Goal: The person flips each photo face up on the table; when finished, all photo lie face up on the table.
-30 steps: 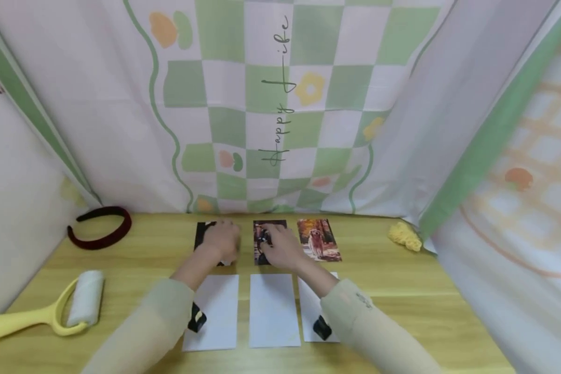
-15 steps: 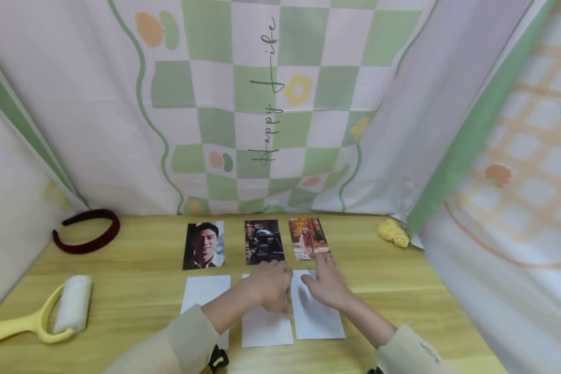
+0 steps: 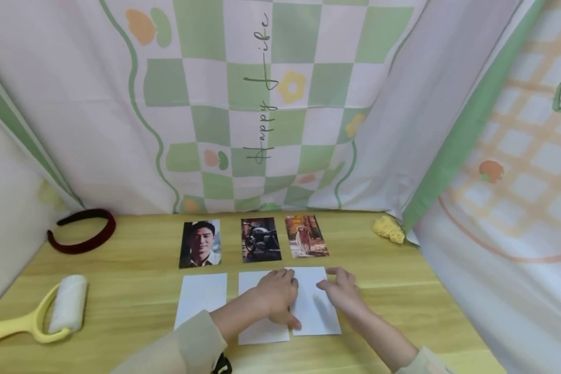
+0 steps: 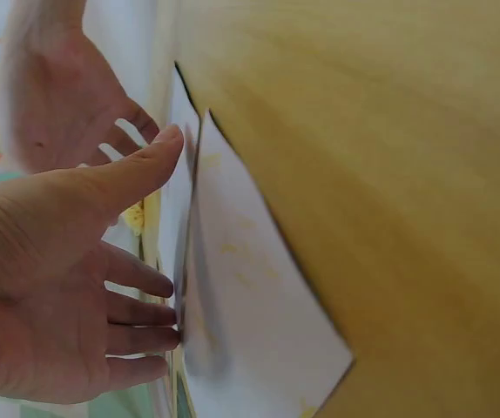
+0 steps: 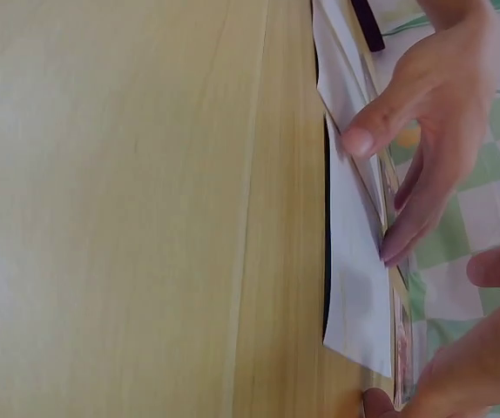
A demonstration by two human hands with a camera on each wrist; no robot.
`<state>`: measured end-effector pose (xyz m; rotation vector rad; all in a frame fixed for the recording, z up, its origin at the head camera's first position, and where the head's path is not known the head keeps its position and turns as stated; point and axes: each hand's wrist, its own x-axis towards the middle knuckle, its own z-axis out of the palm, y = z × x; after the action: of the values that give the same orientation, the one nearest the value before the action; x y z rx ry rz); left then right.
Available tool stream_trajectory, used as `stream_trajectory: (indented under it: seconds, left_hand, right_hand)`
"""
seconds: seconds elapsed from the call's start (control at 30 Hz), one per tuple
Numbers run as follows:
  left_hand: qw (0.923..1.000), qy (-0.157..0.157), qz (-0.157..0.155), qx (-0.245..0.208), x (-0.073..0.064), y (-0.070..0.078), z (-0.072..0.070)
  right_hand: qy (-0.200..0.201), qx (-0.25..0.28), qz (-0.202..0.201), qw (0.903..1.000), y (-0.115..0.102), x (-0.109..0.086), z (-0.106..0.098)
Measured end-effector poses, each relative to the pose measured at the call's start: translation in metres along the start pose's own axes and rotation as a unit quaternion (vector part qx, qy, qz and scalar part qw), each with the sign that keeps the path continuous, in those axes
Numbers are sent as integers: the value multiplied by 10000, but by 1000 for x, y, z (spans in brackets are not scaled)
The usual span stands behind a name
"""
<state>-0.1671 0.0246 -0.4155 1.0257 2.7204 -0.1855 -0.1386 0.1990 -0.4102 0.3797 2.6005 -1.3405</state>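
Three white cards lie in a row: a left card (image 3: 200, 295), a middle card (image 3: 262, 332) and a right card (image 3: 314, 306). My left hand (image 3: 277, 297) spans the seam between the middle and right cards, fingertips and thumb along the right card's left edge. In the left wrist view its fingers (image 4: 141, 338) are spread and fairly straight. My right hand (image 3: 346, 295) is at the right card's right edge, thumb over it and fingers beside it. Behind the cards lie a portrait photo (image 3: 200, 244), a motorcycle photo (image 3: 261, 240) and a dog photo (image 3: 306, 236).
A dark red headband (image 3: 84, 244) lies at the back left. In front of it sits a yellow-handled lint roller (image 3: 69, 304). A yellow crumpled cloth-like bundle (image 3: 389, 229) lies at the back right. A printed curtain (image 3: 262, 130) borders the wooden table's (image 3: 392, 301) far edge.
Both hands have come back from the photos to the white cards. The left hand has moved right to the right card's edge, and the right hand has shifted to its right side.
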Motion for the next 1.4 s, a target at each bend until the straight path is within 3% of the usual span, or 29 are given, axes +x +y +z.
stream_trajectory:
  seconds: [0.3,0.6,0.97,1.1,1.23,1.4]
  left_hand:
    - [9999,106,-109,73,1,2,5]
    - [9998,112,-101,125,2,2,7]
    - [9998,160,-87,83,3,1,8]
    - [9997,254,-14,58,2,0,9]
    - [9993,369,74,-76,2,-1,10]
    - [9975,398,108,-574,5,-1,11]
  right_hand:
    - [-192,654,71,9976,-2,-1,0]
    - [-489,1448,187,9881,1,1,-11]
    - [-638,1720,398,9822,6,4,-13]
    - [-862,2001,365,9753,12,6,-13]
    - [-996,2405,294,9651,20,10,-15]
    - [-1067,2449,138,9636,27,13,-17]
